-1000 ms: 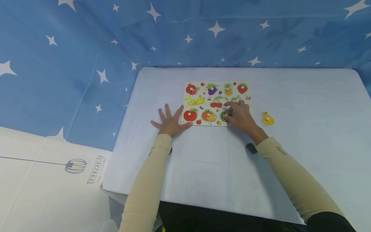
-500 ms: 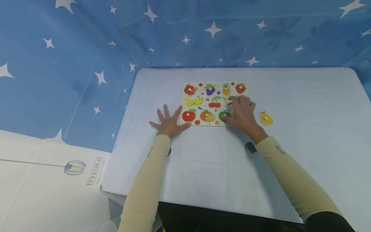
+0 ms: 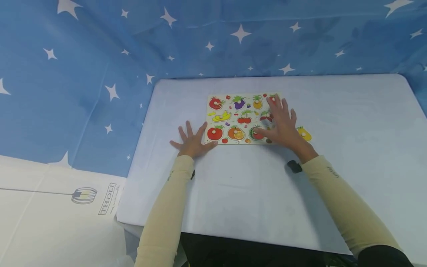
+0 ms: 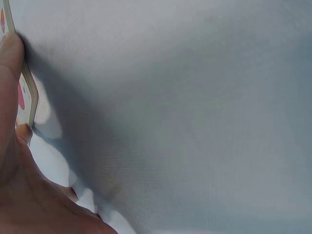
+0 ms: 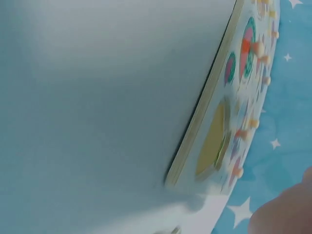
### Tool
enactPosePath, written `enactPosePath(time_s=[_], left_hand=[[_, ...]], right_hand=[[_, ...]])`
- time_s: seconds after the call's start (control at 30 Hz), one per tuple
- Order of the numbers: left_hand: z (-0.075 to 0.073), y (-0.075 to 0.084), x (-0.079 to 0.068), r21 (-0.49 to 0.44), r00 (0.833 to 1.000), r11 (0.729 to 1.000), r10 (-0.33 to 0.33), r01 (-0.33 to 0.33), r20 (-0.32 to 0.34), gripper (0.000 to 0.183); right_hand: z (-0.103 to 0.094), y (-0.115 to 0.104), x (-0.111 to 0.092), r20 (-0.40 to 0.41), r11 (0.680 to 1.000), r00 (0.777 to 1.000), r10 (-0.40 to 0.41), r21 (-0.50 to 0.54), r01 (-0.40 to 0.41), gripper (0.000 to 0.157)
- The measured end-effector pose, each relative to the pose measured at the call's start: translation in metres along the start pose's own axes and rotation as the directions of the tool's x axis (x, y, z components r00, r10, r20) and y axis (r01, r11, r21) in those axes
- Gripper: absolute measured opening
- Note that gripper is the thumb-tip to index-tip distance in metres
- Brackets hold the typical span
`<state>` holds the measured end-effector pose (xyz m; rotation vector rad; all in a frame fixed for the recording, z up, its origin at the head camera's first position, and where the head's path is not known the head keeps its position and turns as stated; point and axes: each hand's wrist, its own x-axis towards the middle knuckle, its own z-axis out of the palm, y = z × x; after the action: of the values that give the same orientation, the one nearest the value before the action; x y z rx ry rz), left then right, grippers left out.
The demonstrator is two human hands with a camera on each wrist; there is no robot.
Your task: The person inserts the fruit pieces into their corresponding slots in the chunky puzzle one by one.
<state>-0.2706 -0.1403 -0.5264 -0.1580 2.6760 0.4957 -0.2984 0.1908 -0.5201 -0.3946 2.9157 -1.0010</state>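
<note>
A wooden fruit peg puzzle board (image 3: 240, 143) lies on the table with its knobbed pieces seated in rows. My left hand (image 3: 193, 144) is spread flat at its near left corner, thumb and index finger touching the edge. Over the board's right side hovers my right hand (image 3: 284, 128), fingers stretched apart and holding nothing. Its thumb tip is beside the watermelon piece (image 3: 257, 132), its index fingertip over the strawberry. A yellow pear piece (image 3: 304, 134) lies on the table right of the board, partly hidden by that hand. The right wrist view shows a bare yellowish recess (image 5: 213, 139) at the board's corner.
The white-covered table (image 3: 240, 196) extends around the board on all sides. Behind it hangs a blue curtain (image 3: 186, 40) with white stars. A dark wrist strap piece (image 3: 294, 166) hangs beneath the right wrist.
My right hand has spread from a curled pose over the board's right side, shifted slightly right and now overlaps the pear. My left hand stays at the corner.
</note>
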Motion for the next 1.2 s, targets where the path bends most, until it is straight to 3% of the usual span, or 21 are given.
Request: enactPosePath(time_s=[0.2,0.83,1.1,1.2], left_hand=[[0.000,0.000,-0.002,0.011,1.000,1.000,0.006,-0.006,0.002,0.098],[0.003,-0.003,0.002,0.021,1.000,1.000,0.001,-0.001,0.016,0.099],[0.002,0.000,0.004,0.026,1.000,1.000,0.005,-0.005,0.012,0.100],[0.002,0.000,0.004,0.030,1.000,1.000,0.007,-0.007,0.013,0.099]], right_hand=[[-0.010,0.011,-0.012,0.019,1.000,1.000,0.003,0.022,-0.003,0.119],[-0.041,0.063,-0.048,0.032,0.997,0.997,0.071,0.019,-0.071,0.106],[-0.056,0.081,-0.064,0.081,0.976,0.973,0.217,-0.011,-0.217,0.102],[-0.061,0.086,-0.068,0.060,0.974,0.972,0.226,0.012,-0.227,0.094]])
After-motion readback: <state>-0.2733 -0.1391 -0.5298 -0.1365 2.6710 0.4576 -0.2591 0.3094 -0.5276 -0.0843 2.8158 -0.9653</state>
